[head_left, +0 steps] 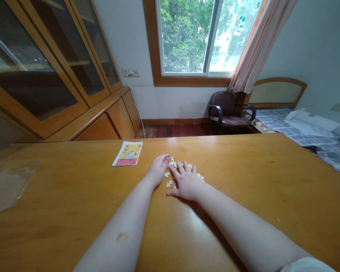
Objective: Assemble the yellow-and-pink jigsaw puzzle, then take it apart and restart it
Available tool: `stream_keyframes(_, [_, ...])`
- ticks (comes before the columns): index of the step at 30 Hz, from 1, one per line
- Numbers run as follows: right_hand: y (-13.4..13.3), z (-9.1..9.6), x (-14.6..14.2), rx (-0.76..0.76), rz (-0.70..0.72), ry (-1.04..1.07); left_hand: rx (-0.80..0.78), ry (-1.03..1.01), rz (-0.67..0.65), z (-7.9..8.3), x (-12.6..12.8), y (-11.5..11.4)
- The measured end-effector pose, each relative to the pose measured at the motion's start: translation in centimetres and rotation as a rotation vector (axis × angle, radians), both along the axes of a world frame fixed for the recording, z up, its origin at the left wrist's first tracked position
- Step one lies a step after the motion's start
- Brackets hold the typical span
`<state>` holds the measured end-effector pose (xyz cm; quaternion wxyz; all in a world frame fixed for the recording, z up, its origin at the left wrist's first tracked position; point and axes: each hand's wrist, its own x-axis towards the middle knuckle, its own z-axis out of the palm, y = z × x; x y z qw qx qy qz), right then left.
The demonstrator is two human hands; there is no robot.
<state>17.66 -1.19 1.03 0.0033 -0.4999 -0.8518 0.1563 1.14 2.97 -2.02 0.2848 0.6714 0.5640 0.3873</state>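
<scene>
Small jigsaw puzzle pieces [169, 183] lie in a loose cluster on the wooden table, most showing a pale side and a few showing pink. My right hand [187, 184] is spread flat over the cluster, fingers apart, covering part of it. Along the left edge of the pieces rests my left hand [158, 169], its fingers stretched out and held close together, turned on its side. Neither hand visibly grips a piece. To the left lies a picture card [129, 153] with a white cartoon animal on yellow and red.
A clear plastic bag [10, 185] lies on the table [73, 196] at the far left. Beyond the table stand a glass-doored cabinet [98, 109], a dark armchair [223, 107] and a bed [297, 117]. A white cord [136, 102] hangs from the wall socket.
</scene>
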Motion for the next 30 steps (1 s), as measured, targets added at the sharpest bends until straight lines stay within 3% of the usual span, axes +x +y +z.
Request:
stream_keyframes(4, [0.7, -1.3, -0.7, 0.195, 0.237, 0.198, 0.014, -0.028, -0.007, -0.4, 0.1, 0.1])
stream_keyframes(13, [2.3, -1.9, -0.3, 0.268, 0.130, 0.172, -0.028, -0.102, -0.123, -0.6, 0.4, -0.2])
stream_keyframes(17, [2.7, -1.6, -0.1, 0.205, 0.006, 0.281, -0.077, -0.240, -0.177, -0.7, 0.5, -0.3])
stream_keyframes(24, [4.2, -0.8, 1.1, 0.084, -0.394, 1.014, -0.137, -0.395, -0.151, -0.8, 0.4, -0.1])
stream_keyframes(30, [4.9, -1.0, 0.9, -0.174, -0.508, 1.312, -0.133, -0.404, -0.134, -1.3, 0.4, 0.1])
